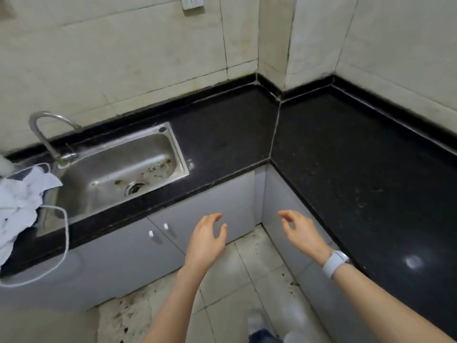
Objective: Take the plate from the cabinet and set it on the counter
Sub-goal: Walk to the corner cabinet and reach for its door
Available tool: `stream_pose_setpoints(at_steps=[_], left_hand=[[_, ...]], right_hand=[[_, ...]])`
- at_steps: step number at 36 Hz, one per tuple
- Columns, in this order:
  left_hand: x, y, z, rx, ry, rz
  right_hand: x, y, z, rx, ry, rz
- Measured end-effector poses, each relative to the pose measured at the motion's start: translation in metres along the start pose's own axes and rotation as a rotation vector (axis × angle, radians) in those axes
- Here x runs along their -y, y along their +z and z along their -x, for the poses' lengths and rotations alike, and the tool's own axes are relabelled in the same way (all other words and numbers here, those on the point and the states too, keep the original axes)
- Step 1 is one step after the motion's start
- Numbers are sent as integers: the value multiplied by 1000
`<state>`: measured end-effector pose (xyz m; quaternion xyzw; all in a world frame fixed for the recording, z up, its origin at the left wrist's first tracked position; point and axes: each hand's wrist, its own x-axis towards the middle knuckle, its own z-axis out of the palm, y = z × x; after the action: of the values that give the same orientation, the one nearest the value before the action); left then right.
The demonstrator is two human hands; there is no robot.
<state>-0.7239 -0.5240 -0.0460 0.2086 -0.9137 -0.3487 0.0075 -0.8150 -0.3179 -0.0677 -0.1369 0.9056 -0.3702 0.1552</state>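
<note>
No plate is in sight. The grey cabinet [207,214] under the black counter [346,154] has its doors closed, with two small white knobs [158,230] side by side. My left hand [206,241] hovers in front of the right-hand door, fingers spread and empty, a little to the right of the knobs. My right hand [300,231], with a white watch on the wrist, floats near the inner corner of the cabinets, fingers loosely curled and holding nothing.
A steel sink [118,174] with a curved tap [49,134] is set into the counter on the left. A white cloth [19,199] and a white cord [64,233] hang over the counter edge. The floor is tiled and stained.
</note>
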Motion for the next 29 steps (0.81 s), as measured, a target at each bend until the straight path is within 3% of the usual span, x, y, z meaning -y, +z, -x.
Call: stream_pose_setpoints(at_steps=[8, 19, 24, 29], left_hand=[[-19, 44, -95, 348, 139, -48], [-33, 137, -162, 872, 414, -117], [-31, 172, -169, 975, 513, -168], [-12, 219, -164, 950, 530, -108]], right_hand=[[-39, 14, -25, -115, 289, -8], [-60, 66, 1, -421, 902, -182], [-69, 97, 6, -665, 1072, -329], [-102, 116, 5, -912, 1173, -438]])
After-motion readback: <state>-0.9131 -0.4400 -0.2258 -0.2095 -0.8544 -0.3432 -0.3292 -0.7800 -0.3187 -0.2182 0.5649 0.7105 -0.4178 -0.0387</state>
